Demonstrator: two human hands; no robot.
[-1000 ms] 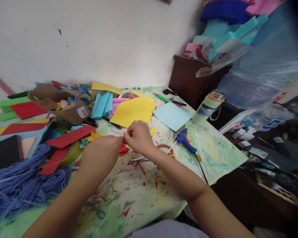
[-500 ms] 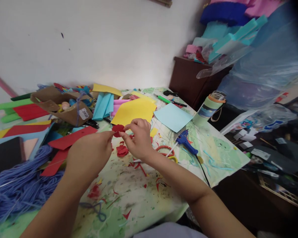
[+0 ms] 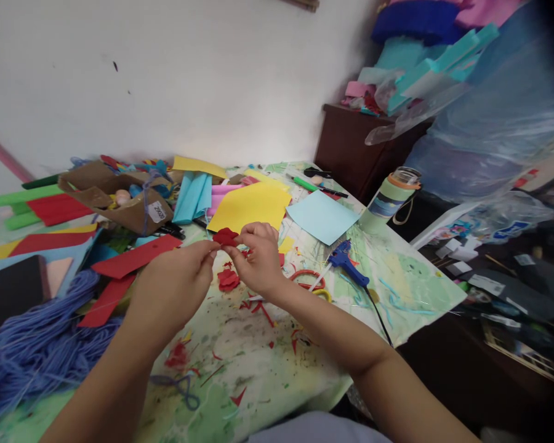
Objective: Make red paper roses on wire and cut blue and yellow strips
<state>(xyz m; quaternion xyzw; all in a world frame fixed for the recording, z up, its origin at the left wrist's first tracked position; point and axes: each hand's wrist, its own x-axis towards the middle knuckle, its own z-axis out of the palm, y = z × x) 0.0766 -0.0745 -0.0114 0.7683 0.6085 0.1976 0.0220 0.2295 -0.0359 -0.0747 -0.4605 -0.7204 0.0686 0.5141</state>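
Your left hand and right hand are clamped on the small red cut-out flower from both sides; pinch gently so it holds its shape.

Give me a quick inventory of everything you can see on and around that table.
red piece: 1, red, pinched between both hands
red cutout: 1, red, on table below hands
glue gun: 1, blue, right of hands
yellow sheet: 1, yellow, beyond hands
card sheet: 1, pale blue, beside yellow sheet
red strips: 2, red, left of hands
yarn: 1 heap, blue, table's left
cardboard box: 1, brown, far left
bottle: 1, green and white, table corner
cabinet: 1, dark brown, behind table
plastic sheeting: 1 mass, clear, right
left hand: 1, pinching red piece
right hand: 1, pinching red piece
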